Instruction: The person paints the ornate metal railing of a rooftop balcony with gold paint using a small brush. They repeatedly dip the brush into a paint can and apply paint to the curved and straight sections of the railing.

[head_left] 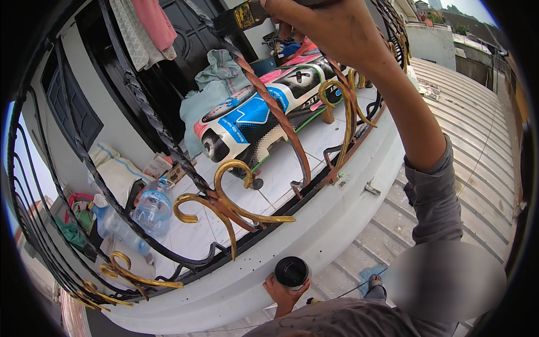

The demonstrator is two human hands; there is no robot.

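Note:
Low at the front, my left hand [283, 293] is closed round a small round pot [292, 272] with a black rim and black inside; it looks like black paint. My right hand [337, 28] is raised at the top edge, fingers bent and closed beside the railing's dark top rail [233, 21]. What it grips is cut off by the picture's edge. The balcony railing [275, 106] has twisted bars, some black and some reddish brown. Gold scrolls [233, 210] decorate its lower part, which stands on a white ledge [314, 241].
Behind the railing are a long printed board [252, 115], a grey-green sack [210, 84], large clear water bottles [152, 208] and hanging cloths [151, 28]. A corrugated metal roof [449, 112] lies outside the ledge, with my sandalled foot [375, 282] on it near a blue rag [370, 272].

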